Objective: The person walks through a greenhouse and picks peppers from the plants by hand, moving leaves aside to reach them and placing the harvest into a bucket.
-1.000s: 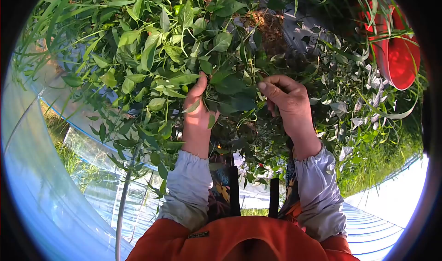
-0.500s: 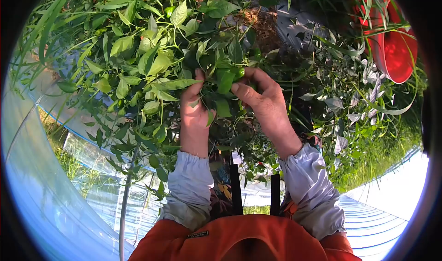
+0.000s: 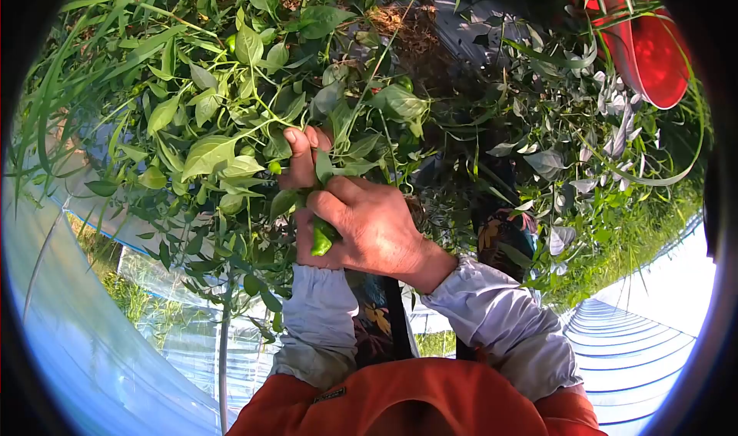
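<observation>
A glossy green pepper (image 3: 323, 237) pokes out below the curled fingers of my right hand (image 3: 377, 225), which is closed on it. This hand crosses in front of my left palm and wrist. Behind it, my left hand (image 3: 301, 167) reaches up into the pepper plant (image 3: 211, 155), its fingers bent close together beside a thin green branch. Leaves and the right hand hide what those fingers hold, if anything. A small green pepper (image 3: 274, 167) hangs just left of the left hand.
A red bucket (image 3: 663, 59) stands at the upper right among grass blades. Clear plastic sheeting (image 3: 100, 313) curves along the left, near a thin upright pole (image 3: 224, 351). Dark foliage and grass fill the right side.
My right hand has moved down and left from the leaves, across my left hand, with a green pepper in it. My left hand has shifted slightly left and its fingers are more bent.
</observation>
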### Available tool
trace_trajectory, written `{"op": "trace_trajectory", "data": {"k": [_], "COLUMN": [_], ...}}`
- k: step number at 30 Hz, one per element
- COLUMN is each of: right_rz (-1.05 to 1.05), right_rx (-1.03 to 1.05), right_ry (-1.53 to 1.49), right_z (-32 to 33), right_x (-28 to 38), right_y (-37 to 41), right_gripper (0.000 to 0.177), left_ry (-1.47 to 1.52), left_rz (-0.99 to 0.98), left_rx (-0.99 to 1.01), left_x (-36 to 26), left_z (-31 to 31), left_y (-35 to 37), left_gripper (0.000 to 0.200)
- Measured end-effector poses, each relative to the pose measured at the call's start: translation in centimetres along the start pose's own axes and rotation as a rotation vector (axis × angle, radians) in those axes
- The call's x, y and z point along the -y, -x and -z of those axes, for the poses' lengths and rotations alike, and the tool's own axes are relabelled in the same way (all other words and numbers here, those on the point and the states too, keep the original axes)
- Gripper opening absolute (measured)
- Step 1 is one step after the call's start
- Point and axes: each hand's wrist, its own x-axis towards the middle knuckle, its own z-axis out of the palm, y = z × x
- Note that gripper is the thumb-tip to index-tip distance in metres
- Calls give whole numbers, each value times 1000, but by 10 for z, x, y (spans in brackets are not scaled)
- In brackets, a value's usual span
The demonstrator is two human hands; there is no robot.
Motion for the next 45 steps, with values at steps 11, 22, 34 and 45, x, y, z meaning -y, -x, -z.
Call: {"op": "trace_trajectory", "data": {"k": [11, 22, 34, 45], "right_rz": [-107, -545, -863, -971], "right_rx": [149, 197, 203, 35], "right_ry": [-425, -794, 76, -159], "right_z": [27, 59, 48, 39], "right_x": [-15, -28, -259, -199], "right_y": [-4, 5, -59, -41], "right_gripper": [30, 28, 29, 51], "left_ry": [-162, 207, 196, 34], "left_rz": [-57, -90, -57, 17], "left_rx": [-294, -629, -538, -486], "left_x": [0, -7, -2, 11], "left_z": [-18, -29, -11, 2], "left_y": [10, -5, -1, -3], "left_gripper": [44, 39, 43, 39]}}
